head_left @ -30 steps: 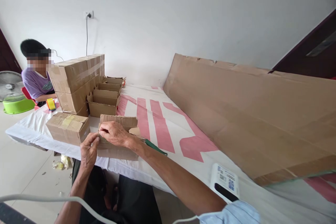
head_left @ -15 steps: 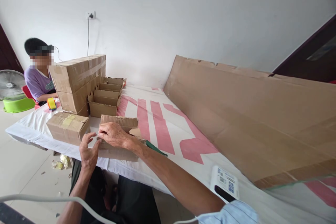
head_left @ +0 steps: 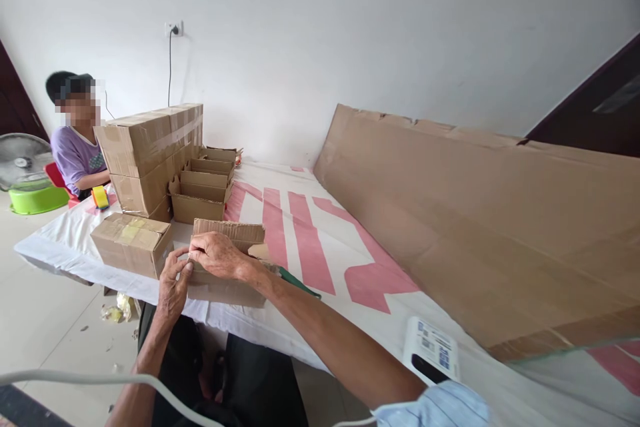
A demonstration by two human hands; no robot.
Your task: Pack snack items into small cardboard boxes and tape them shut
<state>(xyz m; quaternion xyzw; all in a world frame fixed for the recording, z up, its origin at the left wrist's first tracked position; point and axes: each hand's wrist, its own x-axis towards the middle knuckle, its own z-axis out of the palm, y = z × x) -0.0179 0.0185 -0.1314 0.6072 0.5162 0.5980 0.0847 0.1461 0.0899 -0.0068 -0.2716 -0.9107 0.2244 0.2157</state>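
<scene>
A small open cardboard box [head_left: 227, 291] stands at the near edge of the table, its back flap [head_left: 240, 231] raised. My left hand [head_left: 175, 283] grips the box's left end, thumb and fingers closed at the corner. Reaching across the top, my right hand [head_left: 217, 255] has its fingers pinched on the same left end, close to the left fingertips. What lies inside the box is hidden by my right hand and forearm. Just left of my hands sits a closed, taped cardboard box [head_left: 133, 243]. A green object [head_left: 299, 282] pokes out behind my right forearm, its kind unclear.
Stacked taped boxes [head_left: 150, 147] stand at the left, beside a row of open boxes [head_left: 200, 203]. A tape roll [head_left: 100, 197] lies near a seated person [head_left: 75, 153]. A large cardboard sheet [head_left: 465, 227] leans at the right; a white device [head_left: 431, 350] lies nearer.
My left hand has moved slightly right and up, its fingers closing in from a spread pose onto the box's corner. My right hand stays almost where it was.
</scene>
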